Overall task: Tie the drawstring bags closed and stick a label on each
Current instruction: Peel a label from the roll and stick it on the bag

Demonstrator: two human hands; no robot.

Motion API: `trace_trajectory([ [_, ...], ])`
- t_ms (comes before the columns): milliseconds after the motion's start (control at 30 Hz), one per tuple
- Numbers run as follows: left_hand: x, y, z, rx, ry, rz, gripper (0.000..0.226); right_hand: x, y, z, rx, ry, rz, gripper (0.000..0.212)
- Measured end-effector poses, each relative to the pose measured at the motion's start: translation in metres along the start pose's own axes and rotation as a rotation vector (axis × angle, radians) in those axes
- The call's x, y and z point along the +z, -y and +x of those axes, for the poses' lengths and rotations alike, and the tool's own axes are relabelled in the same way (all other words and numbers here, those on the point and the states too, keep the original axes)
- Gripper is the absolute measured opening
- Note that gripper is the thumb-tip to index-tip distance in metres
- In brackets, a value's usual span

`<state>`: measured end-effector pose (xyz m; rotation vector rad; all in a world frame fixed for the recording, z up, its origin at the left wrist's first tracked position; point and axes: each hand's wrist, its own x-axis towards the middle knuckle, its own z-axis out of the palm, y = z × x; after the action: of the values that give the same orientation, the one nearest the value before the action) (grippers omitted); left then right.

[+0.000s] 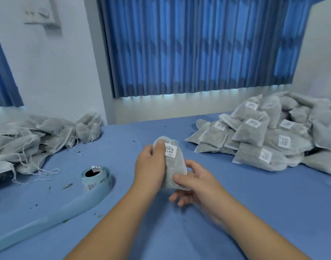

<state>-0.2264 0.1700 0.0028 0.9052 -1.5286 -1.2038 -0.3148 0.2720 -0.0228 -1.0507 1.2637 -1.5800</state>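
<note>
We hold the drawstring bag (175,170) above the near middle of the table (245,203), left hand (151,162) curled round its neck beside the barcode label (170,150), right hand (195,182) gripping its base, and the label may peel if not pressed flat.

Across the far side, a blue pleated curtain (198,45) drawn shut, glowing in patches with daylight from behind. Beneath its hem, a thin bright strip of light (179,94) (the window itself hidden). To the left, a white wall (54,76) carrying a small white control box (41,15), then a second blue curtain (1,81) at the edge. In front, a table under blue cloth (264,203). At far right, a pale panel (322,44).
</note>
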Motion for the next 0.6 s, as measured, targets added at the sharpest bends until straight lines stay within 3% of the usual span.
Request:
trace_trajectory([
  [167,0.073,-0.015,-0.003,-0.007,0.181,0.024,0.025,-0.066,0.022,-0.004,-0.023,-0.33,0.199,0.007],
  [400,0.149,-0.022,-0.012,-0.021,0.347,-0.008,0.013,-0.154,0.044,-0.01,-0.12,-0.681,0.467,0.006],
  [600,0.178,-0.021,-0.019,-0.031,0.442,-0.045,0.019,-0.209,0.08,0.002,-0.282,-0.768,0.663,0.005],
])
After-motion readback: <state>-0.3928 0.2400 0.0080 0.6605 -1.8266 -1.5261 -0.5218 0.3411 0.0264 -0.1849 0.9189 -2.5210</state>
